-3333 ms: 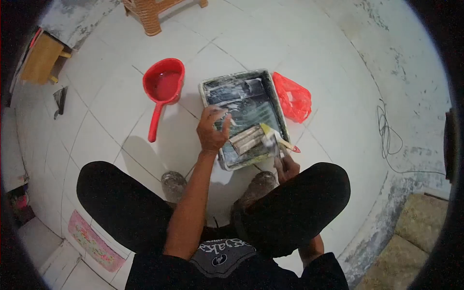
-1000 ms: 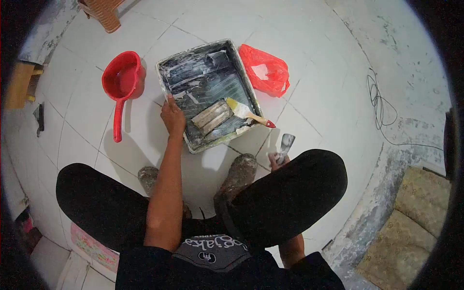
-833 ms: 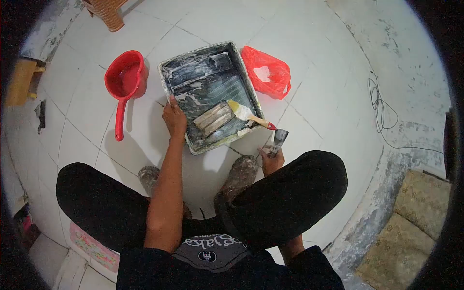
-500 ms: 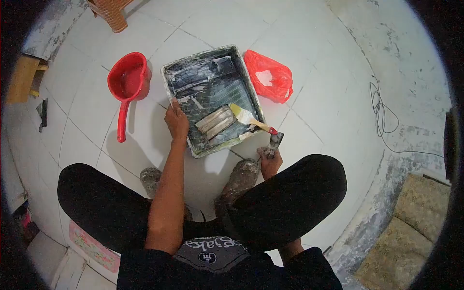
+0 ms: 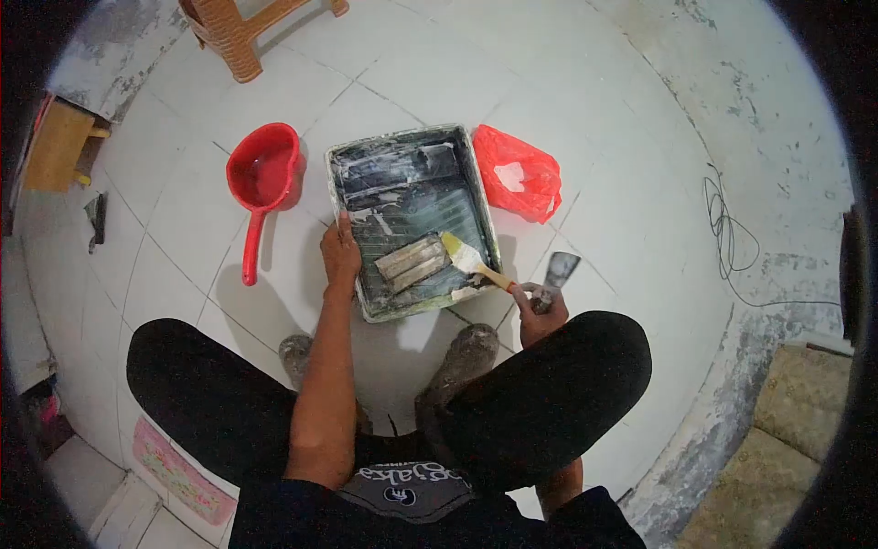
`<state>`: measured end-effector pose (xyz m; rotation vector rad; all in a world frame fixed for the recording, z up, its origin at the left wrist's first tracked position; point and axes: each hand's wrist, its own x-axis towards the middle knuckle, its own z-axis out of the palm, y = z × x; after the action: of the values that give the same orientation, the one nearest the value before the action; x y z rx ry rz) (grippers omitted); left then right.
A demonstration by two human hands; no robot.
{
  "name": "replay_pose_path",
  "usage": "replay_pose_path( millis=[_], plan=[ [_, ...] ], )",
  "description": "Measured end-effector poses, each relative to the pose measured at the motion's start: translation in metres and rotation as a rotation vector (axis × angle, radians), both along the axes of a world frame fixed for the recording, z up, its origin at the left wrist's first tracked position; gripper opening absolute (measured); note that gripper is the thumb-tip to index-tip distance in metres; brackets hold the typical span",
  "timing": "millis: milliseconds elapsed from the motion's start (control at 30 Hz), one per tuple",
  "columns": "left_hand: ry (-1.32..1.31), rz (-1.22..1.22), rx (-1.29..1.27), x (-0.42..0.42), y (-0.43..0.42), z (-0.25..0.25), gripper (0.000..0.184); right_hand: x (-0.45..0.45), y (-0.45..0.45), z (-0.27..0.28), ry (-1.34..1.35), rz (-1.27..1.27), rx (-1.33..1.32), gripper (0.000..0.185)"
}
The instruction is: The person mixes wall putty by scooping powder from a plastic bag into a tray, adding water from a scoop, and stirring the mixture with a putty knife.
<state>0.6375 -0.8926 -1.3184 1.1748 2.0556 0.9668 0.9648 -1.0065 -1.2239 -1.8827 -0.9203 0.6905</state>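
Far L, red dipper [image 5: 252, 245] on the floor, handle twd the person, apart from the tray. Next, L hand [image 5: 342, 260] closed on the L rim of the paint-smeared tray [image 5: 403, 136], prob. steadying it; tray flat on floor, btwn the feet & stool. Inside: ribbed block [image 5: 412, 263], then brush [image 5: 466, 259], bristles by the block, handle out over the R rim. Red bag [image 5: 530, 178] just beside the tray. R hand [image 5: 546, 319] holds scraper [image 5: 562, 269], blade up & away, w/ fingertips at brush handle end; firmness of that pinch: can't tell. Step looks like brush handling; any lift calls for a firm pinch, scraper kept clear. Far R, loose cable [image 5: 725, 240].
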Motion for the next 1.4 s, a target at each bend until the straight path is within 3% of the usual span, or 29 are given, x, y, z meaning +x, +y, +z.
replay_pose_path(
  millis=[133, 367, 400, 467, 667, 800, 867, 933, 1000, 1067, 1133, 1200, 1333, 1400],
  plan=[
    [-0.025, -0.006, -0.111, -0.006, -0.001, 0.0, 0.063, -0.014, 0.019, 0.0, -0.147, 0.257, 0.023, 0.022],
    [0.063, -0.051, 0.196, -0.007, -0.009, -0.013, 0.063, -0.014, 0.02, -0.011, -0.23, 0.485, 0.003, 0.031],
    [0.067, -0.051, 0.199, -0.007, -0.007, -0.002, 0.063, -0.018, 0.021, -0.008, -0.227, 0.484, 0.008, 0.031],
    [-0.001, -0.019, -0.057, -0.006, -0.004, 0.013, 0.065, -0.022, 0.022, -0.001, -0.12, 0.43, -0.062, 0.027],
    [-0.008, 0.029, -0.116, -0.006, -0.005, 0.004, 0.068, -0.021, 0.027, 0.013, -0.221, 0.548, -0.122, 0.029],
    [0.052, 0.125, 0.022, 0.002, -0.008, 0.022, 0.065, -0.011, 0.034, 0.016, -0.228, 0.509, 0.011, 0.026],
    [0.201, 0.278, 0.137, 0.005, -0.008, 0.035, 0.057, 0.001, 0.037, 0.016, -0.318, 0.483, 0.017, 0.023],
    [0.329, 0.288, 0.241, 0.011, -0.007, 0.042, 0.048, 0.008, 0.045, 0.026, -0.244, 0.406, -0.02, 0.023],
    [0.316, 0.237, 0.26, 0.019, -0.005, 0.051, 0.04, 0.017, 0.06, 0.028, -0.16, 0.33, -0.058, 0.024],
    [0.267, 0.155, 0.313, 0.047, 0.002, 0.066, 0.031, 0.031, 0.078, 0.022, -0.314, 0.25, -0.039, 0.027],
    [0.171, -0.164, 0.4, 0.08, 0.011, 0.08, 0.025, 0.04, 0.096, 0.027, -0.295, 0.226, -0.039, 0.032],
    [0.075, -0.385, 0.419, 0.112, 0.028, 0.094, 0.025, 0.046, 0.115, 0.031, -0.342, 0.272, -0.066, 0.033],
    [0.098, -0.519, 0.342, 0.163, 0.085, 0.096, 0.032, 0.058, 0.148, 0.015, -0.405, 0.287, -0.047, 0.028],
    [0.339, -0.596, 0.345, 0.183, 0.119, 0.088, 0.042, 0.059, 0.156, 0.007, -0.381, 0.244, -0.063, 0.024]
  ],
)
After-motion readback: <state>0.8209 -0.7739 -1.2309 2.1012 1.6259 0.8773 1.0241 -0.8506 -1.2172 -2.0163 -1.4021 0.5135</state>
